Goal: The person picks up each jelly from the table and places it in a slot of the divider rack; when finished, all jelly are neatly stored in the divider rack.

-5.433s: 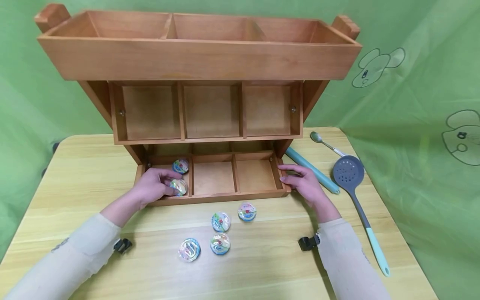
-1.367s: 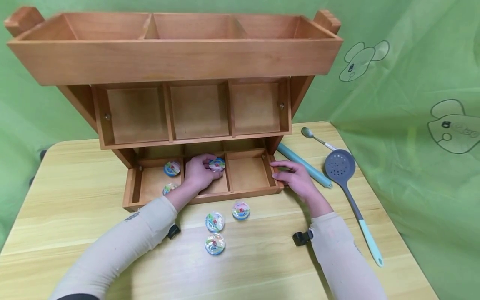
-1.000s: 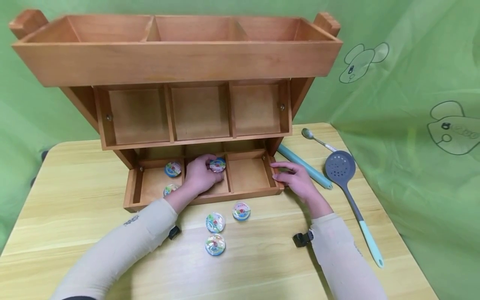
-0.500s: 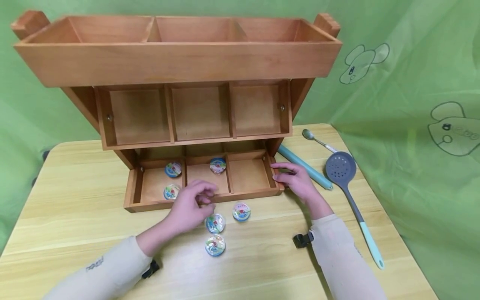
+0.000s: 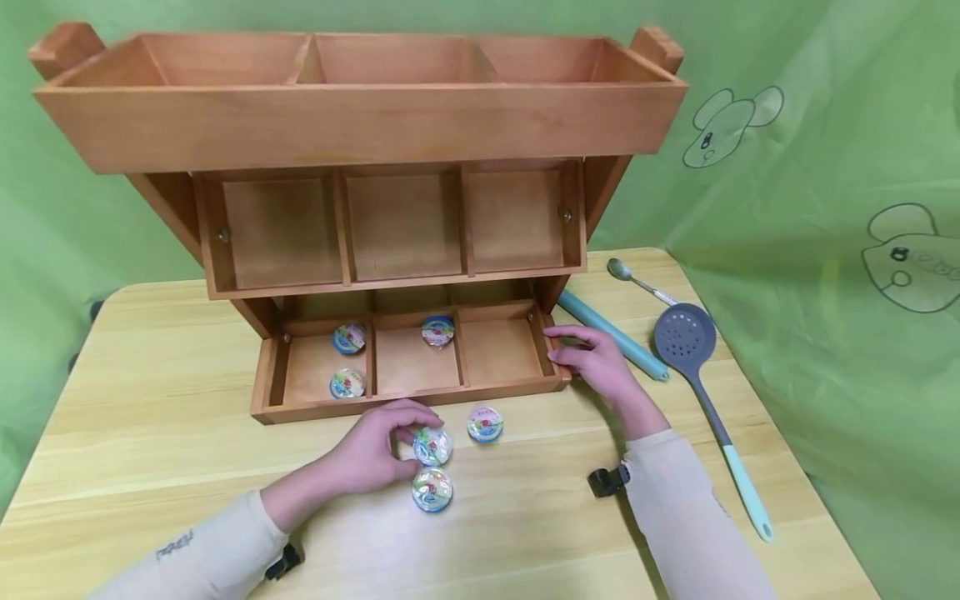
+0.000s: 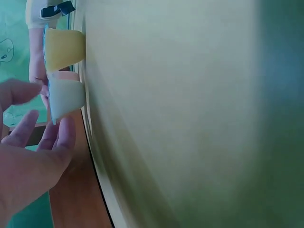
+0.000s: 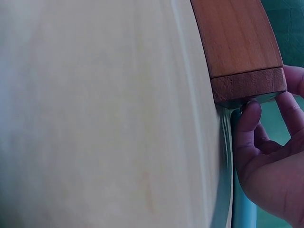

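Observation:
A wooden rack stands on the table, and its lowest tray (image 5: 315,410) holds several jelly cups. Two sit in the left compartment: one jelly cup (image 5: 348,338) at the back and a second jelly cup (image 5: 347,383) at the front; another jelly cup (image 5: 437,331) lies in the middle one. In front of the tray, my left hand (image 5: 375,450) spreads thumb and fingers around a white jelly cup (image 6: 66,97). Right beside that stands a yellow jelly cup (image 6: 65,50). My right hand (image 5: 603,367) holds the tray's right end, fingers over the top edge and thumb against the outer side (image 7: 249,88).
One more jelly cup (image 5: 485,424) stands right of the pair. Along the table's right side lie a teal rod (image 5: 622,342), a spoon (image 5: 637,279) and a slotted skimmer (image 5: 684,337). Overhanging the lower trays is the rack's top tray (image 5: 360,125). Green cloth (image 5: 810,167) hangs behind.
My left hand has let go of a jelly cup in the middle compartment and come back toward me, down to a cup on the table. The right hand stays at the tray's end.

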{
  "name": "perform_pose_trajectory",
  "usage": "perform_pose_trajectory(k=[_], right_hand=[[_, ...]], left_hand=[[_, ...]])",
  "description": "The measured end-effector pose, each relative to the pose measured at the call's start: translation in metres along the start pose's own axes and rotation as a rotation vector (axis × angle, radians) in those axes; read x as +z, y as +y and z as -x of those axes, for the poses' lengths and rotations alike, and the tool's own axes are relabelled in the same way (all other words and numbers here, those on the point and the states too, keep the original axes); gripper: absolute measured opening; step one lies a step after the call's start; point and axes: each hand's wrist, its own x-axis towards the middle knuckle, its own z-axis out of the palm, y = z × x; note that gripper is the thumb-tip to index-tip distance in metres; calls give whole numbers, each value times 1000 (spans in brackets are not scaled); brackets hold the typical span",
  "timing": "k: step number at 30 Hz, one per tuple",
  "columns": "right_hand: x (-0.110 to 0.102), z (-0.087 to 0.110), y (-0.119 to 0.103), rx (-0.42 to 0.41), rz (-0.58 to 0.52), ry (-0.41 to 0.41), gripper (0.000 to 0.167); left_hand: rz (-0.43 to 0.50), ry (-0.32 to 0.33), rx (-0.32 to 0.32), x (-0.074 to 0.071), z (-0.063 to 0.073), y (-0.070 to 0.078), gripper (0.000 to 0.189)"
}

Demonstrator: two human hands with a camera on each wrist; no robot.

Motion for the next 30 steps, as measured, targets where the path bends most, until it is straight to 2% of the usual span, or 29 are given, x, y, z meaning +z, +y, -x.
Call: perform_pose_trajectory(k=[3,6,13,20,30], right_hand=[[0,-1,0,-1,2,1,37],[0,-1,0,3,-10,1,38],[0,-2,1,10,-21,2,37],[0,-2,0,13,-3,8,38],[1,-2,0,12,-24,9,38]], left_hand=[[6,-35,-23,1,-1,-2,55],[-4,-36,-30,3,-3,-5,52],[-37,10,-59,6,-3,-9,45],[5,30,-99,5,-2,-13,40],[-36,125,-70,7,1,-19,43]])
